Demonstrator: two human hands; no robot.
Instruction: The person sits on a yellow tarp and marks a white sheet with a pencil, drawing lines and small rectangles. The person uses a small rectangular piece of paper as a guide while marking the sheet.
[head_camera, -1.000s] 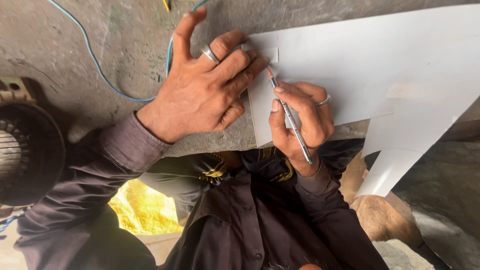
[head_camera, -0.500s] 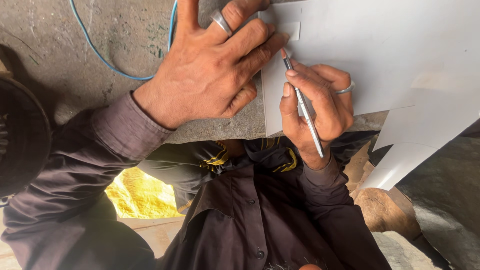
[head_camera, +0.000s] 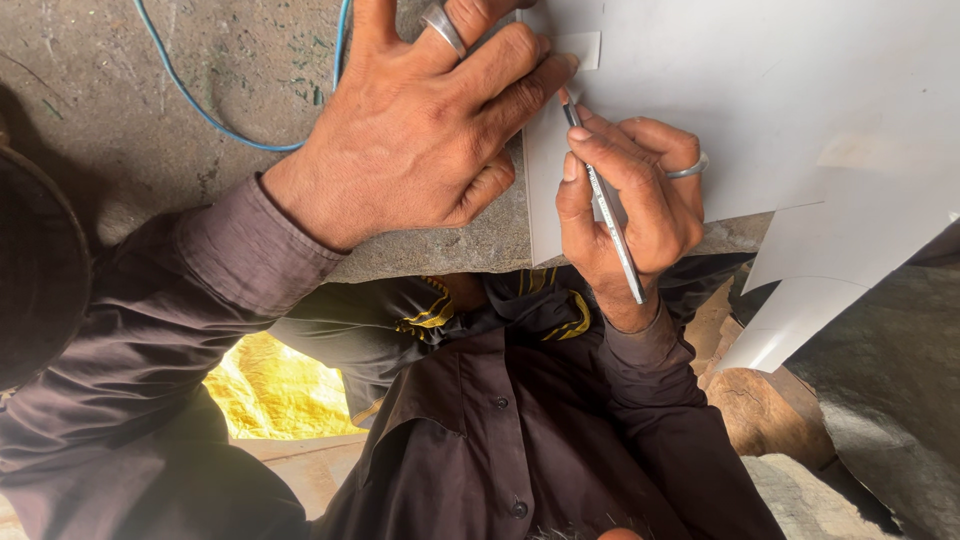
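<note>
My left hand (head_camera: 420, 130) lies flat on the rough stone slab (head_camera: 150, 110), its ringed fingers pressing down the corner of a pale grey metal sheet (head_camera: 780, 90). My right hand (head_camera: 630, 200), with a ring on one finger, grips a thin metal scriber (head_camera: 605, 205) like a pen. The scriber's tip touches the sheet right beside my left fingertips, near a small rectangular notch in the sheet's edge.
A blue cable (head_camera: 215, 115) curves across the slab at the upper left. A dark round object (head_camera: 35, 270) sits at the left edge. The sheet's cut lower end (head_camera: 790, 320) hangs past the slab. Yellow plastic (head_camera: 270, 395) lies below by my dark clothes.
The view has shifted closer to the hands, which now sit higher in the frame. The scriber stays held against the sheet near my left fingertips.
</note>
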